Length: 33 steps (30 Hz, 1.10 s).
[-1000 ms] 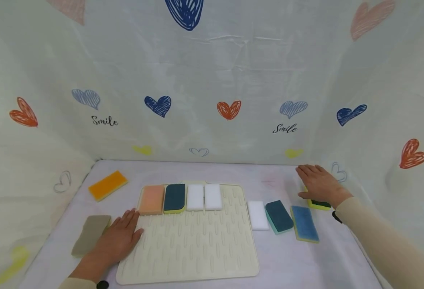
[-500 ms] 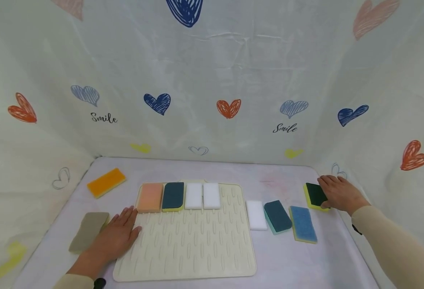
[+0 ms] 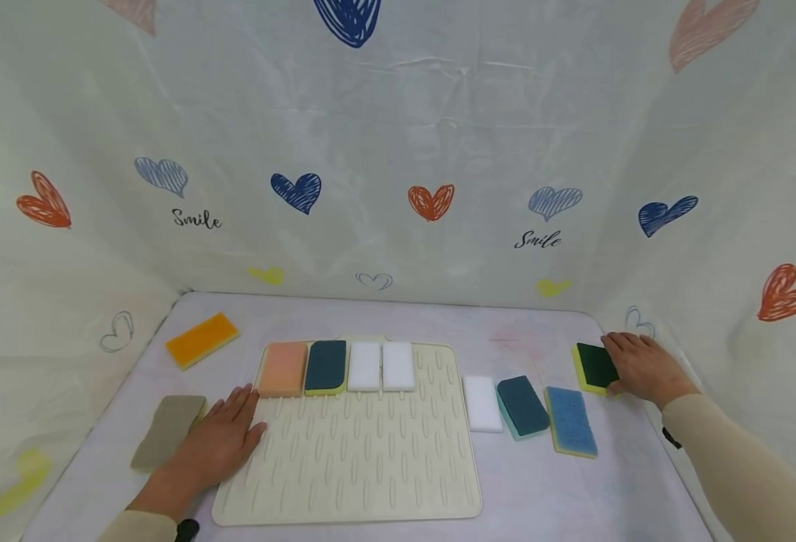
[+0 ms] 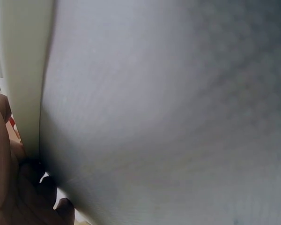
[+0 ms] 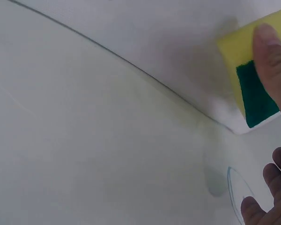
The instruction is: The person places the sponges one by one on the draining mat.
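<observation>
My right hand (image 3: 648,369) is at the right side of a green and yellow sponge (image 3: 594,367) near the table's far right corner. In the right wrist view the thumb (image 5: 271,61) lies against the yellow part of the sponge, with the other fingertips apart from it, loosely bent. My left hand (image 3: 218,444) lies flat, fingers straight, on the left edge of a cream ridged mat (image 3: 370,459). A grey-beige sponge (image 3: 167,430) lies beside it. Along the mat's far edge sit a peach sponge (image 3: 285,369), a dark teal sponge (image 3: 326,365) and two white sponges (image 3: 364,367).
Right of the mat lie a white sponge (image 3: 482,404), a teal sponge (image 3: 523,406) and a blue sponge (image 3: 571,421). An orange sponge (image 3: 201,340) lies at the far left. Heart-printed cloth walls (image 3: 370,135) surround the table (image 3: 519,489) at the back and sides.
My right hand has moved right, off the top of the green and yellow sponge to its right side, uncovering its green face. The left hand stays on the mat's edge.
</observation>
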Motion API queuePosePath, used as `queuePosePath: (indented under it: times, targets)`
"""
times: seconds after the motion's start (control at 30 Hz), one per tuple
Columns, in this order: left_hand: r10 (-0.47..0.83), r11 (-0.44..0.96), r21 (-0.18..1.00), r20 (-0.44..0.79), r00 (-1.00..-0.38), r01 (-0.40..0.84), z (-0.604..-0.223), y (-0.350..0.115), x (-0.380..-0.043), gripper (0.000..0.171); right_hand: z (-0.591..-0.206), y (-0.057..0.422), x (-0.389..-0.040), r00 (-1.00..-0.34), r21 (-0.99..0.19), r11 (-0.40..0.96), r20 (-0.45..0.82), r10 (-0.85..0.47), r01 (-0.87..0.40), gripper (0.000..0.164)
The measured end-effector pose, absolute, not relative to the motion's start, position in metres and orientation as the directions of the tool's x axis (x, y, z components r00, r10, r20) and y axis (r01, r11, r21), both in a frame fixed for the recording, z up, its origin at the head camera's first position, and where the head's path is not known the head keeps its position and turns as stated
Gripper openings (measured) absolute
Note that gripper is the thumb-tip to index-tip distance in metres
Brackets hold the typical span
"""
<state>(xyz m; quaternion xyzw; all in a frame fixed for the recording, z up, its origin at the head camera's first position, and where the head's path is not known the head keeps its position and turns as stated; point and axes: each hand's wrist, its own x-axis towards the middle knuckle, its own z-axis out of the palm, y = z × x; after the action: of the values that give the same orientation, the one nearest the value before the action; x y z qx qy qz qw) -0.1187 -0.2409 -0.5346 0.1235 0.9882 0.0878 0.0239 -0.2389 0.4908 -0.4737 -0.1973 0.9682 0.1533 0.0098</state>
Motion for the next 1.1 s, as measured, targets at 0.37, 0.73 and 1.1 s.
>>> queuePosePath:
  times: [0.37, 0.73, 1.1]
  targets:
    - [0.253, 0.953, 0.18, -0.031, -0.967, 0.243, -0.534, -0.241, -0.119, 0.068, -0.487, 0.489, -0.24, -0.929, 0.253, 0.896, -0.156, -0.335, -0.365, 0.1]
    - [0.237, 0.959, 0.178, -0.068, -0.969, 0.222, -0.534, -0.239, -0.122, 0.07, -0.494, 0.494, -0.245, -0.945, 0.179, 0.936, -0.187, -0.27, -0.303, 0.098]
    - [0.245, 0.956, 0.178, -0.055, -0.968, 0.232, -0.53, -0.238, -0.12, 0.069, -0.476, 0.487, -0.248, -0.954, 0.181, 0.938, 0.002, -0.299, -0.294, 0.099]
